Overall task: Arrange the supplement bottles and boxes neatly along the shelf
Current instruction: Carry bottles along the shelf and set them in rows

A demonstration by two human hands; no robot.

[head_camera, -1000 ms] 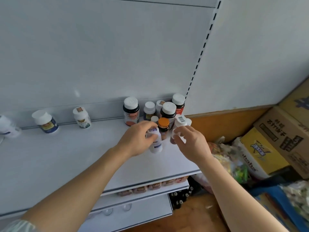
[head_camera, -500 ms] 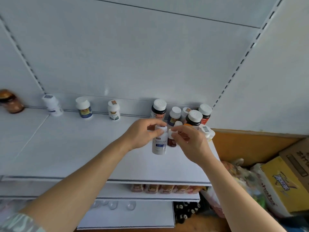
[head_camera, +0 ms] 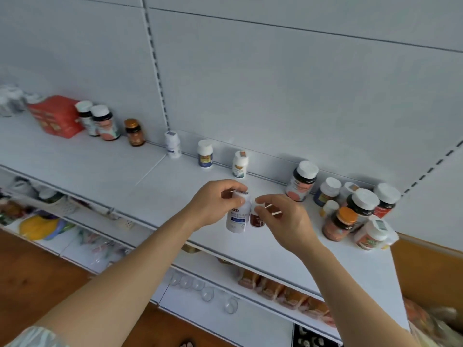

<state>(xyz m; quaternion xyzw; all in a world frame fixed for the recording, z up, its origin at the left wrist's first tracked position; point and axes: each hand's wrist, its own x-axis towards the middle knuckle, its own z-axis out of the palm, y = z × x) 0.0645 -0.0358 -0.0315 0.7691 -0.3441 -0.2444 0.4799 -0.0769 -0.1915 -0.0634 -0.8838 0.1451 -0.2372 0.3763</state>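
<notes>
My left hand (head_camera: 215, 201) grips a white bottle with a blue label (head_camera: 237, 216) by its top, above the middle of the white shelf (head_camera: 100, 169). Right beside it, my right hand (head_camera: 283, 219) pinches the white cap of a small brown bottle (head_camera: 256, 219). The two bottles touch side by side. A cluster of several bottles (head_camera: 355, 209) crowds the shelf's right end. Spaced along the back stand three white bottles (head_camera: 205, 154), an amber bottle (head_camera: 134, 132), two dark bottles (head_camera: 100, 122) and a red box (head_camera: 56, 116).
A lower shelf (head_camera: 288, 294) holds brown packets and clear glass cups (head_camera: 200, 289). Baskets and colourful goods fill the lower left (head_camera: 40, 221). The floor is wooden. A bag of goods shows at the lower right corner (head_camera: 436, 321).
Both hands have carried their bottles leftward from the right-hand cluster toward the shelf's middle. The view has swung left, showing more of the shelf, the red box and dark bottles.
</notes>
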